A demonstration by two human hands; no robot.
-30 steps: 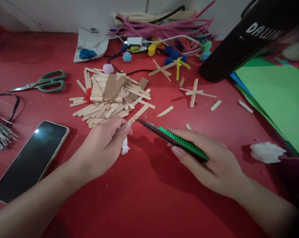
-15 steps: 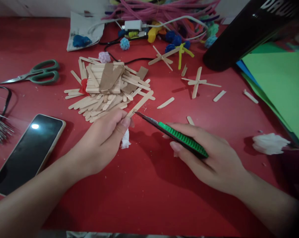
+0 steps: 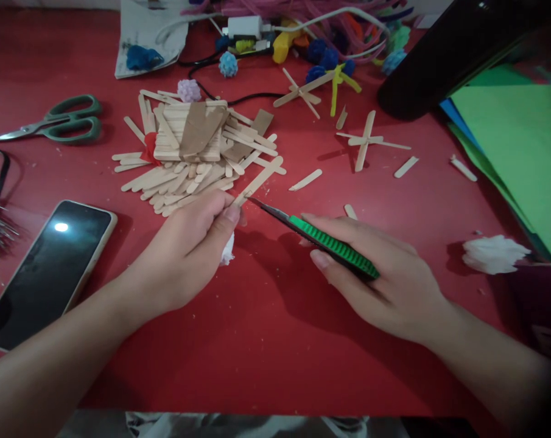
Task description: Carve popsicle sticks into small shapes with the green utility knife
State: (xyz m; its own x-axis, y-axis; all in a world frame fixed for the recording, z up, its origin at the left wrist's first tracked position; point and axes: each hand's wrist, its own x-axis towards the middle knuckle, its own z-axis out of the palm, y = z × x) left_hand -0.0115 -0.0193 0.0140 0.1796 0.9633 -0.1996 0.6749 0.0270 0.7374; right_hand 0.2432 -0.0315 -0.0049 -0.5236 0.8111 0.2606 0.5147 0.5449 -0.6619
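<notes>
1. Presently, a person's two bare hands meet above a red, smooth tabletop [image 3: 257, 347], seen from the wearer's own head.
2. The left hand [image 3: 179, 255] pinches the lower end of a flat, pale wooden craft stick [image 3: 265, 174] between thumb and fingers; its rounded far end points up and to the right, just in front of a loose pile of similar pale wooden sticks [image 3: 165, 182].
3. The right hand [image 3: 389, 280] grasps a utility knife with a ribbed green and black handle [image 3: 334, 246], thumb on the near side. Its slim dark blade [image 3: 273, 211] points left, the tip at the stick's edge, close to the left fingertips. Whether it is biting into the wood, I cannot tell.
4. A small roughened notch shows there, so the step in hand looks like scoring or trimming the stick.
5. The next move seems to call for a firm left pinch, fingers kept out of the blade's path, and light, controlled pressure from the right.
6. To the right lie a short cut piece of pale stick [image 3: 306, 180] and a star shape of crossed wooden sticks [image 3: 365, 140].
</notes>
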